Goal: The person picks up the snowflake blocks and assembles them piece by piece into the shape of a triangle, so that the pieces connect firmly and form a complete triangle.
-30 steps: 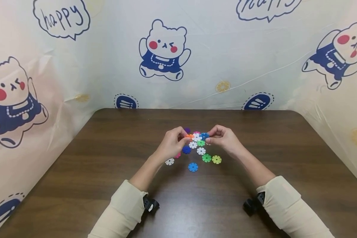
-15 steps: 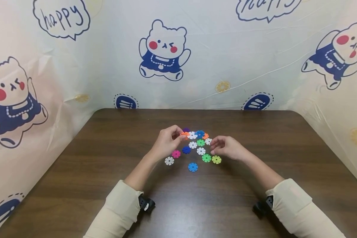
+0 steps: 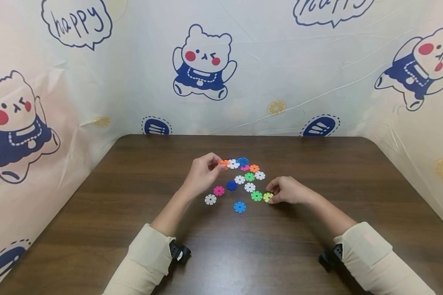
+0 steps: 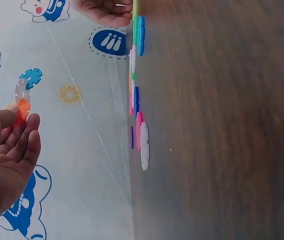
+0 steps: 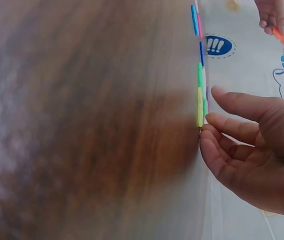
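Note:
My left hand point(image 3: 204, 172) pinches an orange notched plastic disc point(image 4: 23, 109). A white disc point(image 4: 22, 91) and a blue disc point(image 4: 31, 78) are joined to it in a short chain, held above the table in the left wrist view. My right hand point(image 3: 289, 190) is low at the yellow-green disc point(image 3: 268, 197), which lies flat at the right end of the loose discs. In the right wrist view its thumb stands apart from the fingers, and the fingertips point(image 5: 210, 118) are at that disc's edge; whether they touch it I cannot tell.
Several loose discs lie on the brown table point(image 3: 221, 254), among them a green disc point(image 3: 256, 196), a light blue disc point(image 3: 239, 207), a pink disc point(image 3: 219, 191) and a white disc point(image 3: 210, 199). A printed cloth point(image 3: 258, 73) hangs behind the table.
My right hand has let go of the chain's blue end and moved right and nearer to the yellow-green disc. My left hand has carried the chain slightly left and farther back.

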Demonstrator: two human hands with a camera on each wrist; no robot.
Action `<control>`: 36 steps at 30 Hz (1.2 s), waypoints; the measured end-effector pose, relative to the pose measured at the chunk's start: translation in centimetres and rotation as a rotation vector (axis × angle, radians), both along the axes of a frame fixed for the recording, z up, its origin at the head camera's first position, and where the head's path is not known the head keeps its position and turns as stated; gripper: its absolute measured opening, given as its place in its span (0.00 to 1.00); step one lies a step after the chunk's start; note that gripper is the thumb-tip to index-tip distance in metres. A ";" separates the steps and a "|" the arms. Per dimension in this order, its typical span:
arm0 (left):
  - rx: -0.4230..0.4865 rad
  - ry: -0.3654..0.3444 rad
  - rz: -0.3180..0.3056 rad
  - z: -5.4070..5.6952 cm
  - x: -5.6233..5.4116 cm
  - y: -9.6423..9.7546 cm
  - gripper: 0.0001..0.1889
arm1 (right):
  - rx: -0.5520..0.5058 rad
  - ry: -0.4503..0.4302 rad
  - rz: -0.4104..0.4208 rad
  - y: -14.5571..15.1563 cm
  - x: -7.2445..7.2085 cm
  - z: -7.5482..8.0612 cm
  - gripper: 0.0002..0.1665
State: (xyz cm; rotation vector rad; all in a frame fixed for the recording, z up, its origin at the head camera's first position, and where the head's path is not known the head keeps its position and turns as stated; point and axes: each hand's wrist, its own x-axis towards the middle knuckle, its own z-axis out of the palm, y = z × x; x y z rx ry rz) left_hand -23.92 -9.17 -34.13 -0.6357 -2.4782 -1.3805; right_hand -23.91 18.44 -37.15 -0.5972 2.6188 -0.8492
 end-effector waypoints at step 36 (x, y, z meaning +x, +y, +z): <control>-0.005 -0.023 0.010 -0.4 0.0 -0.4 0.04 | -0.013 0.098 -0.012 0.0 0.4 -0.3 0.10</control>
